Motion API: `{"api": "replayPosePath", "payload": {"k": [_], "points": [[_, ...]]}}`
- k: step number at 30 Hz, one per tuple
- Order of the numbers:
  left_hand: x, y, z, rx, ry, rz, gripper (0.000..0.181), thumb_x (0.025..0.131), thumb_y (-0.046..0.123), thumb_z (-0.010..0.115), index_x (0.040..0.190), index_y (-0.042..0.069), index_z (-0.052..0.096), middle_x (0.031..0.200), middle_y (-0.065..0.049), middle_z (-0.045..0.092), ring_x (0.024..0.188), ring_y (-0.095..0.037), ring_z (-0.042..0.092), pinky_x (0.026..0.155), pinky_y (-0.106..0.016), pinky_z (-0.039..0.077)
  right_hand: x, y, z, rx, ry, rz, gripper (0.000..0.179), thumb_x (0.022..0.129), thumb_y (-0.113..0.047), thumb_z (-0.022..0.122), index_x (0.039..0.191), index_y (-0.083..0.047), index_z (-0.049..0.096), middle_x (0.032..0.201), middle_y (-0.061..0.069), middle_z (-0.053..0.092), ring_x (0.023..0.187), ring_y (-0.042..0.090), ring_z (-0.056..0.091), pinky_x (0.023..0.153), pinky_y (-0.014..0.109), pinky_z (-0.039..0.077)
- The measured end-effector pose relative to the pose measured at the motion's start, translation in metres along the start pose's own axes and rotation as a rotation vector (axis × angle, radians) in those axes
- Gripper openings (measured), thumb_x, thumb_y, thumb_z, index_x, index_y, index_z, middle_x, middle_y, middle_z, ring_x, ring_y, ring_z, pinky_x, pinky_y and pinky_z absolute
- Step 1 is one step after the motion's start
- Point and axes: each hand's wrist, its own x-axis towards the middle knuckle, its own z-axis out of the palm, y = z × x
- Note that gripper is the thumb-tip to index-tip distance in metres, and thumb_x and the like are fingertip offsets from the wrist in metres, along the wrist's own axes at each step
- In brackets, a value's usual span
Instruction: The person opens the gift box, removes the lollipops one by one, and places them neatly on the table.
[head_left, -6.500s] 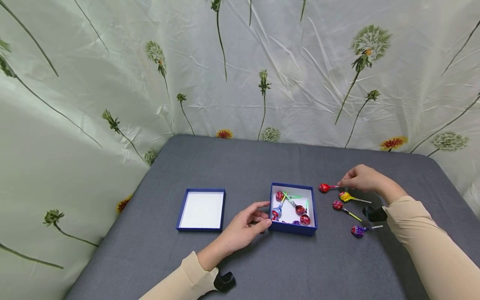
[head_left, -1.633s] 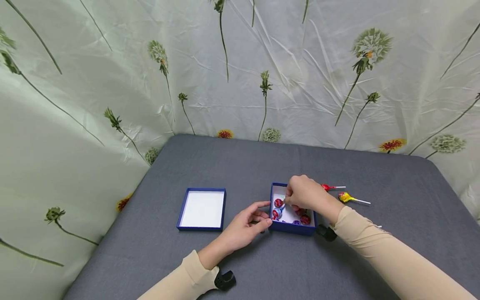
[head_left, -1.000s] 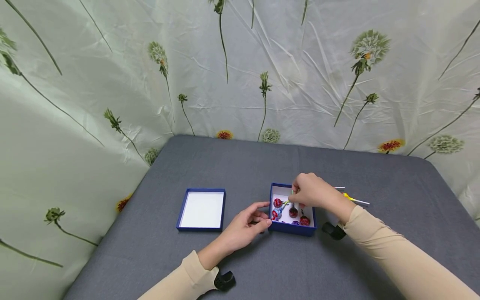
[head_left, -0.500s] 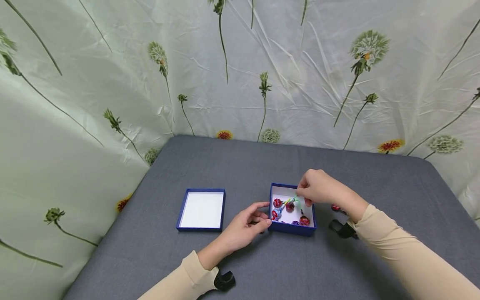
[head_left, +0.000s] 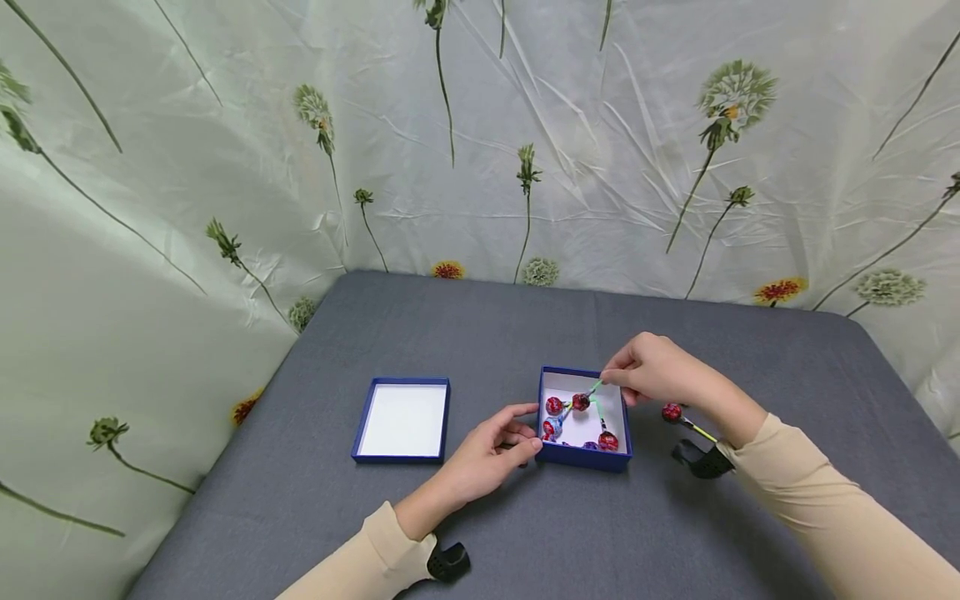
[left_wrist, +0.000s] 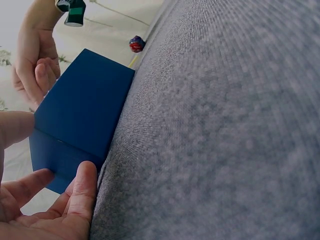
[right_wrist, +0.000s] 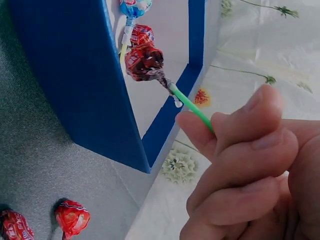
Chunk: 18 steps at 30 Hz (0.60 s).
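Lollipop (head_left: 581, 402) with a green stick (right_wrist: 192, 107) lies to the left of your right hand (head_left: 660, 371), which pinches the free end of that stick. Its long axis slants down and leftward from that hand, putting the red head (right_wrist: 145, 62) over the inside of the blue box (head_left: 585, 457); you cannot tell whether it touches the blue-wrapped candy (head_left: 552, 427) nearby. Your left hand (head_left: 487, 450), the farther from the stick, rests loosely spread against the box's left side.

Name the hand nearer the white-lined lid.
Left. The left hand is between the lid and the box; the right hand is farther off, at the box's far-right corner.
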Motion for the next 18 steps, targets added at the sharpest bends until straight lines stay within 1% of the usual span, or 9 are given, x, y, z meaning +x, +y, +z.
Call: {"api": "replayPosePath", "payload": {"k": [3,8,13,18], "points": [[0.0,0.0,0.0,-0.005,0.002,-0.006,0.048,0.098,0.033,0.065,0.144,0.029,0.051,0.114,0.002,0.066,0.097,-0.011,0.063,0.076,-0.024,0.051,-0.003,0.003,-0.002,0.05,0.017,0.001,0.025,0.099,-0.024,0.063,0.107,-0.004,0.076,0.055,-0.004,0.058,0.048,0.008,0.043,0.046,0.025,0.033],[0.0,0.001,0.0,-0.005,0.0,-0.014,0.048,0.098,0.034,0.065,0.144,0.03,0.051,0.115,0.002,0.066,0.097,-0.011,0.063,0.077,-0.024,0.05,-0.009,0.008,-0.007,0.118,0.039,0.039,0.026,0.098,-0.025,0.064,0.107,-0.004,0.076,0.056,-0.003,0.058,0.046,0.008,0.038,0.044,0.026,0.033],[0.0,0.001,0.0,0.0,-0.004,-0.022,0.048,0.098,0.036,0.064,0.144,0.031,0.051,0.115,0.002,0.065,0.098,-0.012,0.063,0.077,-0.025,0.05,-0.016,0.014,-0.011,0.157,0.057,0.076,0.028,0.099,-0.028,0.064,0.109,-0.006,0.075,0.058,-0.003,0.056,0.045,0.007,0.037,0.044,0.025,0.033],[0.0,0.001,0.0,-0.003,-0.011,-0.012,0.048,0.099,0.036,0.064,0.144,0.03,0.05,0.115,0.002,0.065,0.098,-0.012,0.063,0.077,-0.024,0.05,-0.023,0.02,-0.015,0.209,0.069,0.108,0.033,0.098,-0.034,0.065,0.113,-0.006,0.074,0.059,-0.003,0.056,0.048,0.007,0.04,0.045,0.025,0.036]]}}
